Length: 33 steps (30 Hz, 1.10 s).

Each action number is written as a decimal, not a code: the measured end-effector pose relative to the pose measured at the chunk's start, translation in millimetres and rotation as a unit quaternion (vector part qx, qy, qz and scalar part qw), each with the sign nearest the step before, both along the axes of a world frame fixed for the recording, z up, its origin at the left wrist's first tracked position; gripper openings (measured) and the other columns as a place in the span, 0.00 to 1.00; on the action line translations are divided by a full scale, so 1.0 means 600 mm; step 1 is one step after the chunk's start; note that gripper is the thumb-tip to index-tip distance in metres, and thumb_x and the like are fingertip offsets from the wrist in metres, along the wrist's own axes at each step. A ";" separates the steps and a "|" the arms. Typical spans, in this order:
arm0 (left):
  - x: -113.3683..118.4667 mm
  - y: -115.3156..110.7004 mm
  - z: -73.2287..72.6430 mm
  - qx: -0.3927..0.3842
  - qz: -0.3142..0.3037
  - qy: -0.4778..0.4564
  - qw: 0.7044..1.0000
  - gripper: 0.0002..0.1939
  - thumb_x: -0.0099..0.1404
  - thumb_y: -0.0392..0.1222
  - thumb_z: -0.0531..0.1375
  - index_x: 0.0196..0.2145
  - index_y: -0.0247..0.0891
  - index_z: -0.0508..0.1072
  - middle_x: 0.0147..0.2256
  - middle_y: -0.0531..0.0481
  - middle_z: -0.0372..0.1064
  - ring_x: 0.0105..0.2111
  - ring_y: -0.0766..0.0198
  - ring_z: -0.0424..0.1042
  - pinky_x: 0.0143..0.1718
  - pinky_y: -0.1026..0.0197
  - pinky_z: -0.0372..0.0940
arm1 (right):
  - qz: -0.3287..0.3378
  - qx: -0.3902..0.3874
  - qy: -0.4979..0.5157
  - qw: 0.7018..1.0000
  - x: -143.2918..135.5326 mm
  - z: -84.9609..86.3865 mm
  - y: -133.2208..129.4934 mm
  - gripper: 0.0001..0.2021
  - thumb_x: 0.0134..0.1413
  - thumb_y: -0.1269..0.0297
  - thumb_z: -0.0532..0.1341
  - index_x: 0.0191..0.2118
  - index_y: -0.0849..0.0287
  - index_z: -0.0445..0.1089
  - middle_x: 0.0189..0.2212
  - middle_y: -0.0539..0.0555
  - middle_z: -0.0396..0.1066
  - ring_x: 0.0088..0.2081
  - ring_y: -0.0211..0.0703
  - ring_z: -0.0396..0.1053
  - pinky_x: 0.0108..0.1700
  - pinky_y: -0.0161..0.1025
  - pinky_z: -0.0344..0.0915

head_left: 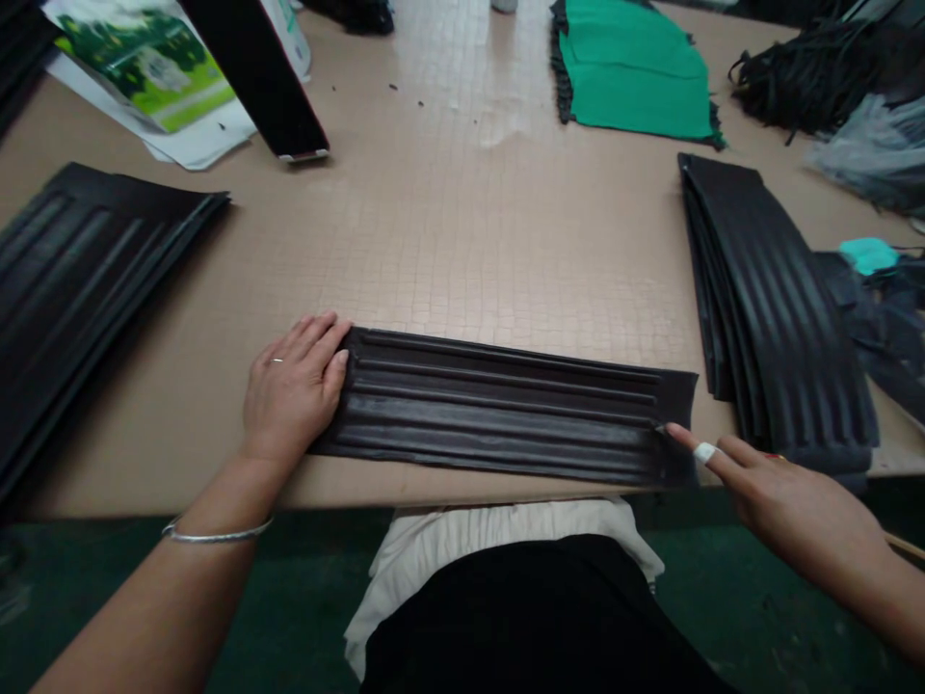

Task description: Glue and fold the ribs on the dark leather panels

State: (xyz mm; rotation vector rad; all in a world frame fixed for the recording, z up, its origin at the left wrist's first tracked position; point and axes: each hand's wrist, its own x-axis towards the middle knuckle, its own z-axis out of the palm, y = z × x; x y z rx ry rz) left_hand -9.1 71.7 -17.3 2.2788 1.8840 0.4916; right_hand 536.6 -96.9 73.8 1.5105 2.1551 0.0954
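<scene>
A long dark ribbed panel (506,410) lies flat along the table's near edge. My left hand (293,390) rests on its left end, palm down, fingers stretched out and lying flat, nothing held. At the panel's right end, my right hand (773,487) reaches in with its index finger extended and white tape around that finger. A tiny pale pointed tip shows at this fingertip, touching the panel; whatever it belongs to is mostly hidden. The other fingers are curled under.
Dark ribbed panels are stacked at the left (79,280) and right (780,308). Behind lie a green cloth piece (636,72), black strips (816,72), clear plastic (878,149), a green printed packet (155,67) and a dark upright slab (256,72). The table (448,222) is tan.
</scene>
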 end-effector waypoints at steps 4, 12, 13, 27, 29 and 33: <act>-0.005 0.010 -0.002 0.009 0.011 -0.006 1.000 0.25 0.77 0.49 0.47 0.68 0.49 0.65 0.71 0.48 0.58 0.71 0.46 0.55 0.71 0.36 0.52 | -0.031 0.012 0.026 0.999 -0.016 -0.024 0.012 0.46 0.66 0.74 0.55 0.77 0.41 0.26 0.46 0.51 0.72 0.26 0.41 0.71 0.22 0.39 0.63; -0.029 0.083 0.002 0.030 0.060 0.016 0.998 0.26 0.76 0.48 0.47 0.65 0.40 0.68 0.67 0.41 0.64 0.68 0.51 0.61 0.70 0.43 0.55 | -0.109 0.029 0.076 0.991 -0.066 -0.028 0.177 0.31 0.73 0.67 0.46 0.77 0.45 0.44 0.53 0.64 0.74 0.25 0.45 0.73 0.25 0.45 0.59; -0.030 0.081 0.008 0.024 0.056 0.019 0.998 0.26 0.76 0.47 0.47 0.66 0.39 0.67 0.68 0.40 0.63 0.69 0.51 0.61 0.70 0.44 0.56 | -0.108 0.029 0.093 0.989 -0.078 -0.023 0.198 0.29 0.74 0.64 0.46 0.77 0.46 0.46 0.52 0.66 0.74 0.26 0.46 0.73 0.25 0.45 0.58; -0.009 0.000 0.008 -0.040 0.058 0.042 0.997 0.28 0.78 0.42 0.43 0.73 0.47 0.55 0.73 0.52 0.49 0.74 0.57 0.49 0.73 0.40 0.46 | 0.183 -0.186 0.260 0.930 -0.585 -0.007 0.389 0.22 0.77 0.58 0.47 0.69 0.48 0.63 0.49 0.56 0.77 0.45 0.48 0.77 0.44 0.41 0.70; -0.009 0.001 0.010 -0.042 0.056 0.038 0.997 0.29 0.77 0.40 0.43 0.73 0.48 0.55 0.73 0.53 0.49 0.74 0.57 0.48 0.73 0.40 0.46 | 0.176 -0.203 0.254 0.929 -0.618 0.002 0.407 0.21 0.76 0.53 0.52 0.64 0.55 0.68 0.49 0.57 0.76 0.46 0.48 0.75 0.48 0.45 0.72; -0.010 0.000 0.012 -0.040 0.056 0.038 0.997 0.28 0.77 0.39 0.43 0.72 0.47 0.57 0.73 0.53 0.50 0.74 0.58 0.48 0.73 0.41 0.47 | 0.149 -0.219 0.234 0.936 -0.639 0.013 0.435 0.21 0.68 0.51 0.63 0.57 0.61 0.70 0.52 0.58 0.72 0.49 0.49 0.73 0.51 0.51 0.74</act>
